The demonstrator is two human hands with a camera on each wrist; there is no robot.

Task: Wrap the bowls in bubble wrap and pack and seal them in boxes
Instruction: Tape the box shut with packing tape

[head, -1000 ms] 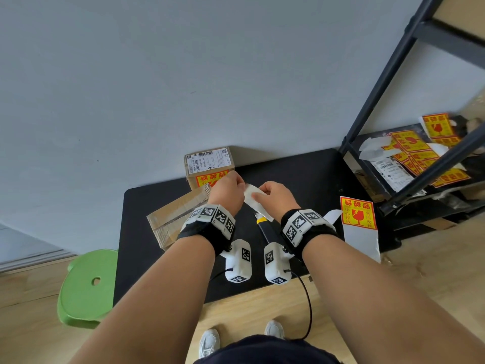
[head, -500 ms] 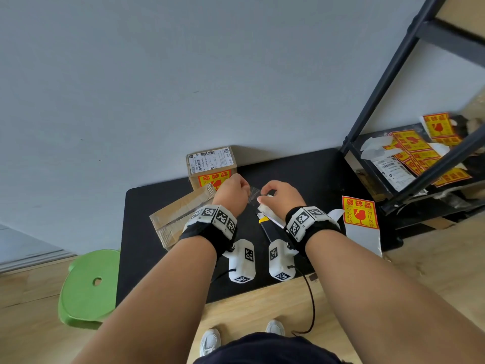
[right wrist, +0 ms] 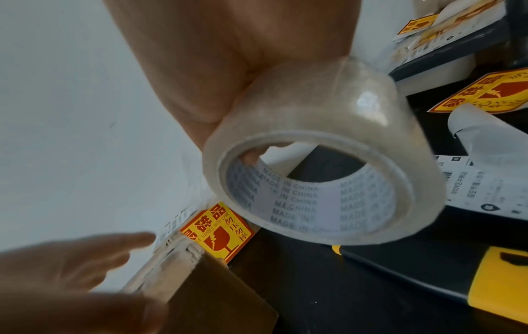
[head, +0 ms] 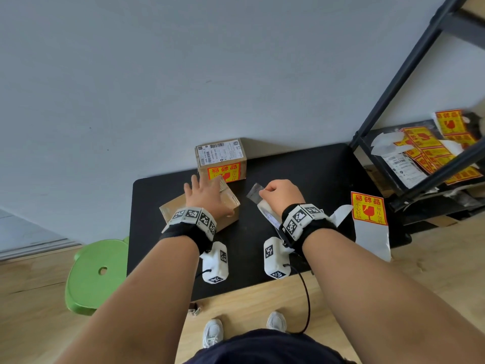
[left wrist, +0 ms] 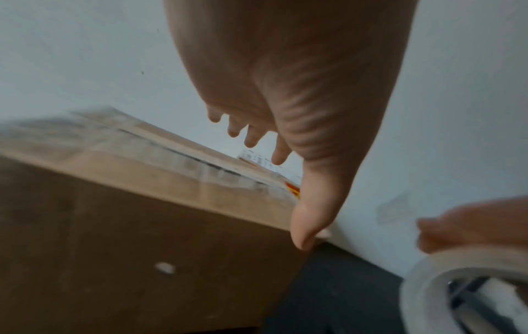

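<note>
Your left hand lies flat, fingers spread, on the unsealed cardboard box at centre left of the head view, while your right hand clamps the clear tape roll, a loose strip pinched out, probably the free end. Watch it: that tail could fold onto itself or stick crooked if the flaps spring up.

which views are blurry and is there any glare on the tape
Left wrist view: the box is smeared by motion blur and the tape roll is soft at the corner. Right wrist view: the tape roll is fairly sharp with a small bright glint on top; the left hand is blurred. Head view: sharp.
</note>
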